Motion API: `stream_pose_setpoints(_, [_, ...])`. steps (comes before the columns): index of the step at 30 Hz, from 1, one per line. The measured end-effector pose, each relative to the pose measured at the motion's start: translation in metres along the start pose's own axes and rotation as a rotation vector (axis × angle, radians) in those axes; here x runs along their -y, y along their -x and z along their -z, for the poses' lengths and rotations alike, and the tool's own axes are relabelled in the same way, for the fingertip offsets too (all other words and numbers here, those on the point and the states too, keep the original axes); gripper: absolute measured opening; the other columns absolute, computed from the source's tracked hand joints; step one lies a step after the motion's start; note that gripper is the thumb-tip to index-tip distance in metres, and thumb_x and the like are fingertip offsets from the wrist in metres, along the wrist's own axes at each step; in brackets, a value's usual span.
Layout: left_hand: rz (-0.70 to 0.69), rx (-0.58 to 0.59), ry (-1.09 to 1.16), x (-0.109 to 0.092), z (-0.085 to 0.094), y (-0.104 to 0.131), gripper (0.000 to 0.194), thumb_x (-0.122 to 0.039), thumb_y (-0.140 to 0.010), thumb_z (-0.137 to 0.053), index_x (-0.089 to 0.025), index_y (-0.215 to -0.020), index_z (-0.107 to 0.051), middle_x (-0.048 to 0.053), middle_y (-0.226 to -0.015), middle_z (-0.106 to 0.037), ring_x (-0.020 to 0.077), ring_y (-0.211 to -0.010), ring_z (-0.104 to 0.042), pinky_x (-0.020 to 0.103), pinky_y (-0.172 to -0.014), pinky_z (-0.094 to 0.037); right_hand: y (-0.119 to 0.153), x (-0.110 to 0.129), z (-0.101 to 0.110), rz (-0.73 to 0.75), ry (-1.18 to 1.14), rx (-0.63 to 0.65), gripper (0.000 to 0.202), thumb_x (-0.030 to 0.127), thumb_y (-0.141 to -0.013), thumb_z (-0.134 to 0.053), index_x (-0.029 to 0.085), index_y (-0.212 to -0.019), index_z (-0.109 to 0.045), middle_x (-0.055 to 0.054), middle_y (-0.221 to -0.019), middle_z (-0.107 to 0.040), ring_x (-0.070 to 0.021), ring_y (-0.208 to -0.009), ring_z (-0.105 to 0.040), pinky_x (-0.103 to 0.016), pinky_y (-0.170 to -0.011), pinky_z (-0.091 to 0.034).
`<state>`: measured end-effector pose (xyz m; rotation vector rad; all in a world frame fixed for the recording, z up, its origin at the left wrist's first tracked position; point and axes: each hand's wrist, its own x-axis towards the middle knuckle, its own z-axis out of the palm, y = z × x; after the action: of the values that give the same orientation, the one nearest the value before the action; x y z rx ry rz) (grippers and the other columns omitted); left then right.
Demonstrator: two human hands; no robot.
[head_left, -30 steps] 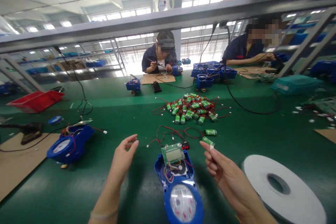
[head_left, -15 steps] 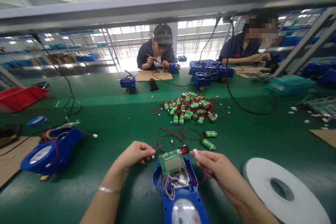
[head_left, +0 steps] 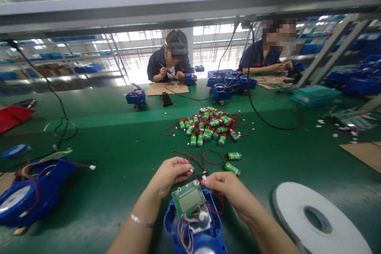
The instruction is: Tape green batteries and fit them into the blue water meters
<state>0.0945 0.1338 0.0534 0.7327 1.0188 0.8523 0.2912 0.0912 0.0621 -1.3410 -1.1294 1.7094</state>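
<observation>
My left hand (head_left: 172, 174) pinches a small white plug (head_left: 191, 170) on a thin wire. Close on its right, my right hand (head_left: 224, 185) grips another white connector (head_left: 204, 177), with red wire looping down to the blue meter housing (head_left: 216, 230). The two connectors are near each other but apart. Below my hands, a green circuit board with a grey display (head_left: 190, 200) leans tilted on the open housing, with coloured wires under it. A small black module (head_left: 200, 175) lies behind the board, partly hidden by my right fingers.
Two green battery cells (head_left: 233, 156) lie beyond my hands, before a heap of wired cells (head_left: 208, 125). A large white reel (head_left: 287, 202) is at right, another blue meter (head_left: 44, 190) at left. Two people work across the bench; a black cable (head_left: 253, 87) hangs between us.
Both hands have moved toward each other, bringing the two white connectors close together over the circuit board. The view has shifted slightly right.
</observation>
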Motion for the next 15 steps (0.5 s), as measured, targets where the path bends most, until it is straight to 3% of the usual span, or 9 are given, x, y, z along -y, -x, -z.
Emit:
stream_pose_setpoints(5, [-0.028,0.059,0.066,0.005,-0.003,0.000,0.042,-0.026,-0.056,-0.090,-0.015,-0.081,-0.058,0.005,-0.078,-0.074,0.0124,-0.069,-0.069,0.022,-0.071,-0.056,-0.001,0.009,-0.008,-0.010,-0.047,0.032,0.044,0.053,-0.053,-0.084,0.014,-0.055,-0.063,0.002,-0.052,-0.051,-0.0086,-0.050,-0.035,-0.024,-0.050,-0.019])
stream_pose_setpoints(15, [-0.169,0.192,0.064,0.009,-0.009,-0.002,0.036,-0.027,-0.061,-0.086,-0.014,-0.077,-0.057,0.005,-0.074,-0.072,0.0119,-0.064,-0.065,0.021,-0.064,-0.049,-0.006,-0.001,-0.014,-0.066,-0.197,0.082,0.044,0.049,-0.052,-0.087,0.011,-0.062,-0.067,-0.002,-0.059,-0.060,-0.0097,-0.052,-0.045,-0.023,-0.054,-0.030])
